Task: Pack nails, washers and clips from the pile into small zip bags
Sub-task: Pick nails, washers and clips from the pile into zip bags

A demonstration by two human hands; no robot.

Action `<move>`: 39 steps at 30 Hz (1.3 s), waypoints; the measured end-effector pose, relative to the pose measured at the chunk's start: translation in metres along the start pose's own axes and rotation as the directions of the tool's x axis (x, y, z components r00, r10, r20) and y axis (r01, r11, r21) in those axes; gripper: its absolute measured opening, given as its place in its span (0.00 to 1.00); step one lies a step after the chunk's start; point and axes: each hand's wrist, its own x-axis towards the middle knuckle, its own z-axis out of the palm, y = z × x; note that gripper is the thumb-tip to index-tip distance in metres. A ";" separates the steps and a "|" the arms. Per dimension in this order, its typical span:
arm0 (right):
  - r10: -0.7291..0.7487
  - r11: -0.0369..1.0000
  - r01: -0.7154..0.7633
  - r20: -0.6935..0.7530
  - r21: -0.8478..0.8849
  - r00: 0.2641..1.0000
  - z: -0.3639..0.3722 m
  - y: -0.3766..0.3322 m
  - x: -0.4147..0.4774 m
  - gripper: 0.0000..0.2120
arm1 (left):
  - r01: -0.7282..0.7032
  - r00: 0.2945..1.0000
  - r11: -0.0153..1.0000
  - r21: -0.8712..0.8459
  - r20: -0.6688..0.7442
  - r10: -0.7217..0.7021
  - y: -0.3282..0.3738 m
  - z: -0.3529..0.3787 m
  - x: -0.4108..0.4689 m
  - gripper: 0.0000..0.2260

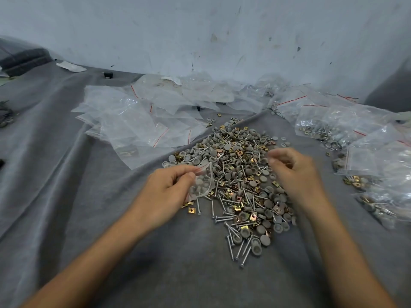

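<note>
A: Entry: position of the working items?

B: The left hand holds a small zip bag just over the near-left edge of the pile. Its fingers are curled and pinch the film near the red-lined mouth. A few grey washers sit in the bag's bottom. The right hand hovers above the pile's right half, blurred, with bent fingers and the thumb near the forefinger. Whether it carries a piece: cannot tell.

A: Handling estimate?

B: Bag: thin, limp film, near weightless, probably slick; it folds wherever unsupported. Best taken at the zip strip, its one stiffer line, with one lip pinched so the mouth gapes. Nails: rigid, pointed, shanks tangled. Take by head or mid-shank, since the tip could puncture the film. Washers: small domed discs, light and smooth. Grip by the rim. Clips: thin brass-coloured folded metal whose edges may snag. Pinch the flat faces.

A: Surroundings?

B: Empty bags lie beyond the pile to the left and filled bags to the right, all on the grey cloth surface.
</note>
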 end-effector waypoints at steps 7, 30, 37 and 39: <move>-0.015 0.951 0.090 0.245 -0.297 0.969 0.023 0.011 0.009 0.18 | -0.006 1.000 0.998 -0.056 0.021 0.007 0.000 0.001 0.001 0.15; -0.008 0.977 0.032 0.116 -0.209 0.993 0.029 0.007 0.001 0.05 | -0.029 0.999 0.999 -0.023 0.020 0.029 -0.003 -0.003 0.002 0.14; 0.033 0.982 -0.044 0.062 0.184 0.998 0.022 -0.011 -0.014 0.07 | -0.032 0.999 0.999 -0.024 0.023 0.033 -0.004 0.000 0.002 0.11; 0.033 0.938 -0.072 0.118 0.339 0.992 0.026 -0.020 -0.023 0.09 | -0.026 0.999 1.000 -0.015 0.020 0.026 -0.003 0.002 0.003 0.11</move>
